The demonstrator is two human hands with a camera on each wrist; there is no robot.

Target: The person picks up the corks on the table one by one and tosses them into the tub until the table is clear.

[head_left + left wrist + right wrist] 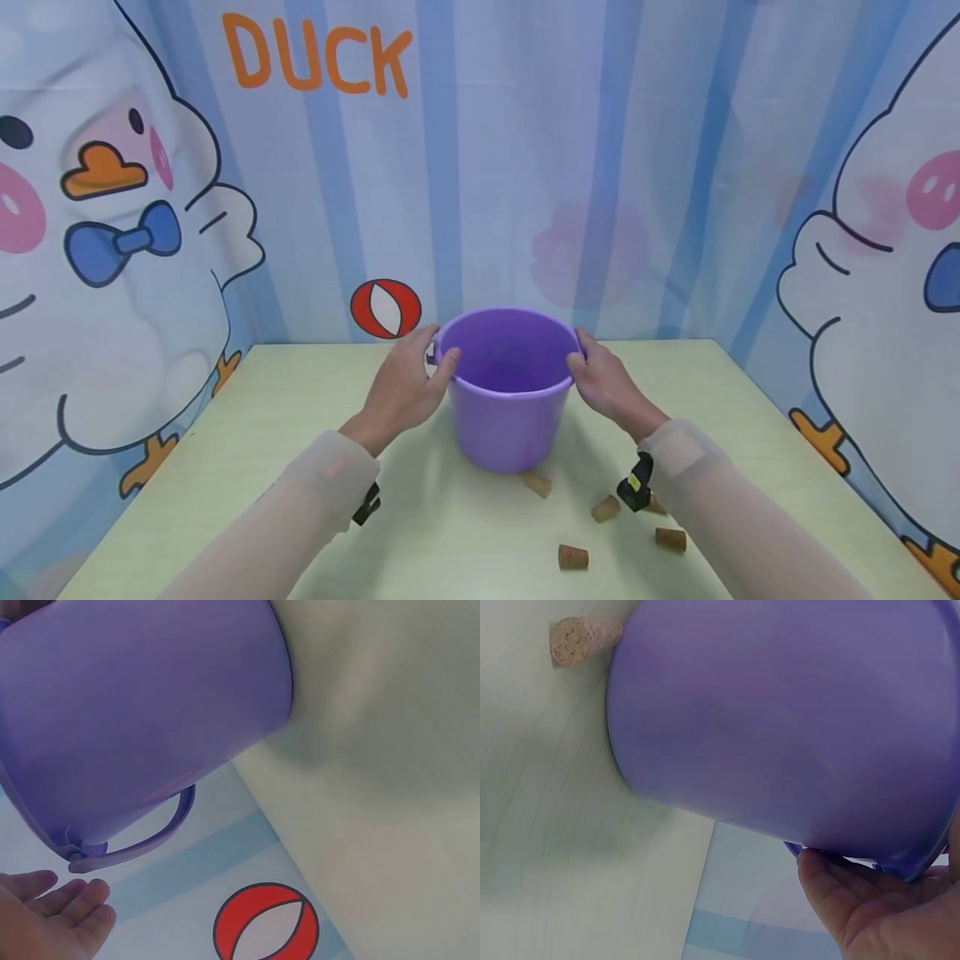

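Note:
A purple plastic bucket [510, 429] stands upright on the table, its mouth tipped into view from above. My left hand [408, 379] is at its left rim, the thumb overlapping the rim in the head view. In the left wrist view, the loosely extended fingers [82, 907] show a small gap from the rim and from the purple handle [154, 844] hanging at the back. On the other side my right hand [603, 379] grips the right rim, with fingers [832, 892] against the outer wall just below it.
Several corks lie on the pale table [300, 458]: one cork [537, 483] right by the bucket's base, another cork [573, 557] nearer me, a third cork [671, 540] by the right sleeve. A duck-print curtain [495, 167] stands behind and along both sides.

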